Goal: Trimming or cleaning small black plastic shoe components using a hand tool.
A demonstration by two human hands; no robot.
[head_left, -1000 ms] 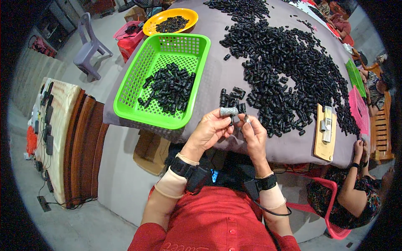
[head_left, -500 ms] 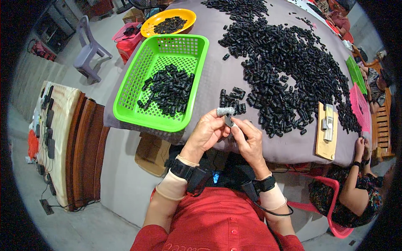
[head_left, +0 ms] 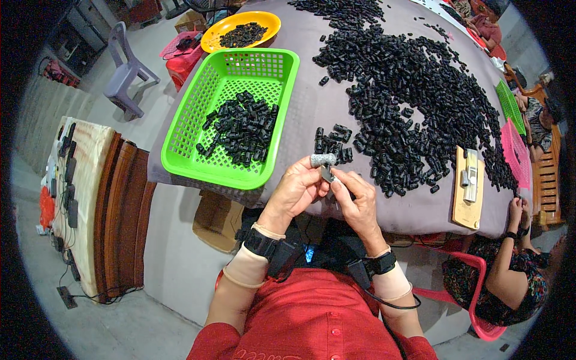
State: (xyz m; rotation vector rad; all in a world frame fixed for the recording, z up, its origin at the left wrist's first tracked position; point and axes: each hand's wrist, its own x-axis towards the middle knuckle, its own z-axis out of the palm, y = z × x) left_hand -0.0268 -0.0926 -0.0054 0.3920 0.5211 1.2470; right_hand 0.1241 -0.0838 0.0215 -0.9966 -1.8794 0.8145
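My left hand (head_left: 296, 191) pinches a short grey metal cylinder (head_left: 323, 159) by its end, just above the near edge of the grey-covered table (head_left: 312, 114). My right hand (head_left: 358, 200) meets it from the right, fingertips closed on a small dark piece (head_left: 328, 174) right under the cylinder. A small cluster of black plastic pieces (head_left: 334, 144) lies on the cloth just beyond both hands. To the left stands a green plastic basket (head_left: 198, 126) with several black pieces (head_left: 240, 129) inside.
A big spread of black pieces (head_left: 408, 90) covers the table's middle and right. An orange bowl (head_left: 223, 27) of pieces sits far left. A wooden board with metal parts (head_left: 467, 186) lies right. Another person (head_left: 510, 270) sits at lower right. A grey chair (head_left: 123, 75) stands on the floor.
Both hands have stayed together at the table's near edge; the fingers have shifted slightly around the grey cylinder and the small dark piece.
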